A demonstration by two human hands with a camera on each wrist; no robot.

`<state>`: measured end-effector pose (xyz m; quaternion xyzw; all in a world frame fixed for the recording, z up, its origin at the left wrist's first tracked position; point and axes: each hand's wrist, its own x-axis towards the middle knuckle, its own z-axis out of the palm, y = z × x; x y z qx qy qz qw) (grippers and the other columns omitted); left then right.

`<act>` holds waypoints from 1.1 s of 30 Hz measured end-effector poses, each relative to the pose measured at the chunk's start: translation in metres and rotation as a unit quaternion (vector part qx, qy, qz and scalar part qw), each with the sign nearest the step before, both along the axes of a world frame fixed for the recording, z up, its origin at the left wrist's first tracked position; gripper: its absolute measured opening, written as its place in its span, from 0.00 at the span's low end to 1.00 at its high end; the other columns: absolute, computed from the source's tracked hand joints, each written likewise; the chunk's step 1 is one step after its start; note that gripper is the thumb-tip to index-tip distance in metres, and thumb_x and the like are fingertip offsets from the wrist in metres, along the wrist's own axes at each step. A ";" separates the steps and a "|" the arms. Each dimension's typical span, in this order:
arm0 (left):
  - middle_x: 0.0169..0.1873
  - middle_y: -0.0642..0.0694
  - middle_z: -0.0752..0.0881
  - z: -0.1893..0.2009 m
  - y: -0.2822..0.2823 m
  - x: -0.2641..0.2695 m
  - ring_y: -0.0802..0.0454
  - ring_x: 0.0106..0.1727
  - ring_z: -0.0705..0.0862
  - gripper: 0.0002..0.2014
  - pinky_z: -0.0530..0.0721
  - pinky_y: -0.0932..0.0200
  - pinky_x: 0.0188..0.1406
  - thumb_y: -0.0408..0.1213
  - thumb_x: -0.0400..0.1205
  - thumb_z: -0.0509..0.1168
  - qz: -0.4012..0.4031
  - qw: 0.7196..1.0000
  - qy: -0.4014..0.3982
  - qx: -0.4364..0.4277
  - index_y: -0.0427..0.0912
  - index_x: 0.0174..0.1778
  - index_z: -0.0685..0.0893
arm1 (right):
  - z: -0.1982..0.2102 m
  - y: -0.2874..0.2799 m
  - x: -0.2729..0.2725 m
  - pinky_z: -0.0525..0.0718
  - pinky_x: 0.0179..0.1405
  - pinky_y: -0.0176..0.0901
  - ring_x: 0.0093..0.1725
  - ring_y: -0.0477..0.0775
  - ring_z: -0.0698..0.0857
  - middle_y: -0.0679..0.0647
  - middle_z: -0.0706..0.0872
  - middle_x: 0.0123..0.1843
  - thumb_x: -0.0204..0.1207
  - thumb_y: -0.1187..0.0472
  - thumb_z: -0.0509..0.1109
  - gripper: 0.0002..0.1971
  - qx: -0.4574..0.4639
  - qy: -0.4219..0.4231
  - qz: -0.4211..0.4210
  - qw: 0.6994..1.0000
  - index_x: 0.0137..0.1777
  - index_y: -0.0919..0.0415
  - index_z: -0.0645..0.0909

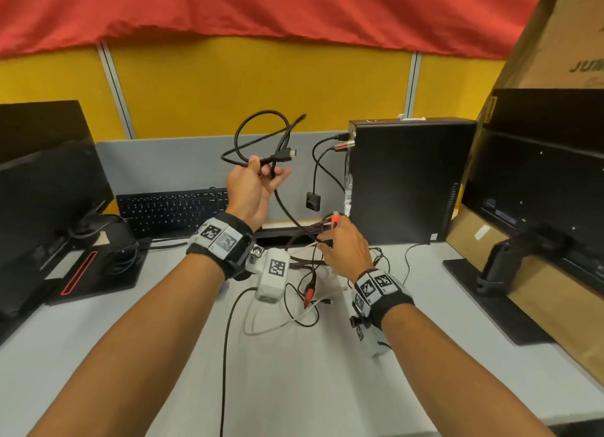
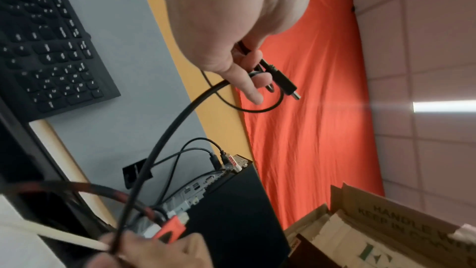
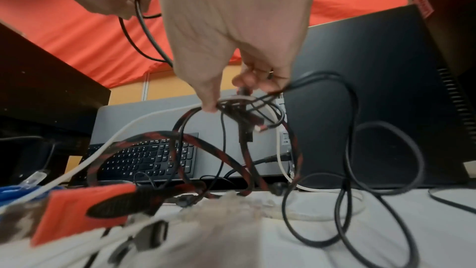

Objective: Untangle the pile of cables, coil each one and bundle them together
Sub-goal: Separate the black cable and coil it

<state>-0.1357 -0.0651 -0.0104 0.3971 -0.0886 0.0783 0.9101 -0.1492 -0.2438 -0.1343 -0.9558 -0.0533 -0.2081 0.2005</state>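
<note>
My left hand (image 1: 258, 181) is raised above the desk and grips a black HDMI cable (image 1: 261, 132) in loose loops; its plug (image 2: 285, 83) sticks out past my fingers. From there the cable runs down to my right hand (image 1: 340, 243), which grips a bunch of tangled cables (image 3: 242, 109) lifted a little off the desk. In that bunch are a red-and-black braided cable (image 3: 195, 146) with an orange plug (image 1: 335, 221), a white cable (image 3: 103, 146) and thin black cables (image 3: 345, 150). Another orange plug (image 1: 309, 294) and white loops (image 1: 277, 325) lie on the desk under my wrists.
A black desktop PC (image 1: 408, 181) with plugged-in leads stands right behind the pile. A keyboard (image 1: 173, 209) leans on the grey partition (image 1: 170, 165). Monitor stands sit at left (image 1: 94, 273) and right (image 1: 510, 273). A cardboard box (image 1: 562, 44) is at far right.
</note>
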 end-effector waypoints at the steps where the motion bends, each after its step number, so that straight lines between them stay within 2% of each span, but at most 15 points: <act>1: 0.25 0.46 0.73 -0.001 0.002 0.001 0.51 0.27 0.79 0.10 0.92 0.46 0.43 0.33 0.93 0.52 0.013 1.000 0.000 0.015 0.37 0.46 0.72 | 0.001 0.000 0.000 0.81 0.59 0.47 0.64 0.59 0.81 0.56 0.77 0.68 0.86 0.58 0.69 0.12 -0.003 -0.027 0.009 1.000 0.64 0.54 0.90; 3: 0.24 0.47 0.73 -0.003 0.007 0.002 0.52 0.27 0.77 0.10 0.93 0.44 0.45 0.32 0.92 0.53 0.042 0.998 0.014 0.042 0.37 0.45 0.72 | 0.006 -0.002 -0.001 0.79 0.50 0.43 0.56 0.58 0.83 0.57 0.78 0.64 0.86 0.62 0.67 0.12 0.010 -0.070 0.014 0.997 0.62 0.58 0.91; 5: 0.25 0.47 0.73 -0.009 0.019 0.008 0.52 0.27 0.77 0.08 0.92 0.42 0.47 0.31 0.92 0.54 0.069 0.995 0.048 0.046 0.35 0.49 0.73 | 0.013 -0.006 -0.003 0.83 0.46 0.45 0.50 0.59 0.84 0.58 0.81 0.57 0.85 0.65 0.67 0.11 0.023 -0.120 0.026 0.992 0.60 0.61 0.90; 6: 0.25 0.46 0.73 -0.012 0.025 0.011 0.52 0.27 0.77 0.06 0.92 0.41 0.48 0.30 0.92 0.53 0.080 0.994 0.070 0.040 0.33 0.54 0.75 | 0.017 -0.008 -0.004 0.86 0.45 0.50 0.47 0.59 0.84 0.58 0.83 0.54 0.85 0.66 0.67 0.10 0.016 -0.140 0.028 0.990 0.58 0.63 0.90; 8: 0.24 0.44 0.74 -0.024 0.036 0.017 0.52 0.27 0.79 0.13 0.92 0.44 0.47 0.27 0.91 0.53 0.105 0.986 0.126 0.029 0.28 0.70 0.72 | 0.027 -0.012 -0.007 0.90 0.42 0.56 0.44 0.59 0.85 0.57 0.84 0.52 0.84 0.66 0.69 0.08 -0.007 -0.169 0.016 0.985 0.56 0.64 0.89; 10: 0.19 0.45 0.79 -0.039 0.041 0.020 0.55 0.21 0.83 0.18 0.93 0.53 0.41 0.26 0.90 0.54 0.123 0.977 0.173 0.039 0.23 0.75 0.68 | 0.039 -0.014 -0.008 0.90 0.38 0.57 0.41 0.59 0.85 0.59 0.83 0.52 0.82 0.69 0.70 0.08 -0.013 -0.200 0.003 0.980 0.57 0.65 0.88; 11: 0.19 0.45 0.80 -0.048 0.040 0.018 0.56 0.19 0.83 0.16 0.92 0.57 0.37 0.25 0.90 0.54 0.122 0.973 0.190 0.051 0.23 0.73 0.69 | 0.045 -0.014 -0.007 0.90 0.36 0.55 0.39 0.59 0.85 0.60 0.82 0.52 0.81 0.70 0.71 0.08 -0.005 -0.218 0.002 0.976 0.57 0.65 0.88; 13: 0.25 0.42 0.79 -0.066 0.037 0.017 0.54 0.20 0.84 0.11 0.92 0.58 0.32 0.24 0.89 0.54 0.099 0.967 0.220 0.085 0.27 0.67 0.73 | 0.058 -0.012 -0.004 0.90 0.36 0.54 0.37 0.60 0.85 0.61 0.82 0.53 0.81 0.72 0.70 0.10 0.015 -0.246 0.008 0.969 0.59 0.65 0.89; 16: 0.31 0.42 0.76 -0.084 0.033 0.013 0.46 0.27 0.88 0.05 0.91 0.50 0.34 0.26 0.90 0.53 0.064 0.960 0.242 0.126 0.31 0.53 0.74 | 0.072 -0.011 0.003 0.92 0.43 0.58 0.43 0.62 0.88 0.61 0.84 0.58 0.84 0.70 0.69 0.11 -0.008 -0.232 0.032 0.972 0.62 0.65 0.88; 19: 0.31 0.42 0.78 -0.090 0.034 0.012 0.40 0.38 0.90 0.06 0.91 0.45 0.35 0.28 0.90 0.51 0.051 0.958 0.241 0.146 0.35 0.58 0.72 | 0.079 -0.019 0.008 0.90 0.47 0.62 0.48 0.65 0.89 0.61 0.87 0.58 0.84 0.70 0.67 0.12 -0.026 -0.200 0.024 0.979 0.63 0.65 0.87; 22: 0.28 0.44 0.79 -0.090 0.037 0.014 0.43 0.37 0.90 0.07 0.92 0.50 0.28 0.29 0.90 0.52 0.060 0.959 0.234 0.150 0.38 0.62 0.71 | 0.080 -0.022 0.009 0.88 0.41 0.61 0.42 0.67 0.88 0.61 0.87 0.50 0.86 0.70 0.62 0.10 -0.060 -0.162 0.018 0.985 0.62 0.64 0.81; 24: 0.27 0.44 0.80 -0.086 0.039 0.016 0.45 0.37 0.89 0.07 0.92 0.50 0.31 0.30 0.91 0.53 0.065 0.960 0.228 0.152 0.38 0.63 0.71 | 0.081 -0.023 0.011 0.87 0.39 0.60 0.39 0.67 0.87 0.61 0.87 0.45 0.88 0.67 0.60 0.06 -0.075 -0.122 0.015 0.990 0.58 0.63 0.77; 26: 0.28 0.44 0.79 -0.083 0.041 0.017 0.44 0.38 0.88 0.07 0.91 0.48 0.35 0.31 0.91 0.54 0.066 0.961 0.217 0.158 0.38 0.64 0.71 | 0.083 -0.025 0.013 0.88 0.42 0.62 0.42 0.66 0.87 0.62 0.88 0.46 0.87 0.68 0.61 0.05 -0.055 -0.103 0.020 0.993 0.57 0.63 0.77; 30: 0.27 0.43 0.77 -0.077 0.043 0.019 0.45 0.34 0.87 0.05 0.91 0.48 0.35 0.33 0.92 0.55 0.085 0.957 0.198 0.193 0.37 0.57 0.75 | 0.091 -0.030 0.020 0.89 0.50 0.59 0.46 0.63 0.86 0.63 0.86 0.47 0.83 0.76 0.65 0.17 -0.046 -0.090 0.075 0.992 0.65 0.61 0.87; 33: 0.26 0.44 0.77 -0.072 0.044 0.022 0.49 0.28 0.83 0.08 0.90 0.51 0.32 0.35 0.91 0.57 0.121 0.950 0.175 0.228 0.38 0.48 0.76 | 0.099 -0.034 0.022 0.86 0.49 0.58 0.44 0.62 0.82 0.65 0.82 0.46 0.87 0.73 0.63 0.16 -0.042 -0.105 0.104 0.988 0.65 0.63 0.89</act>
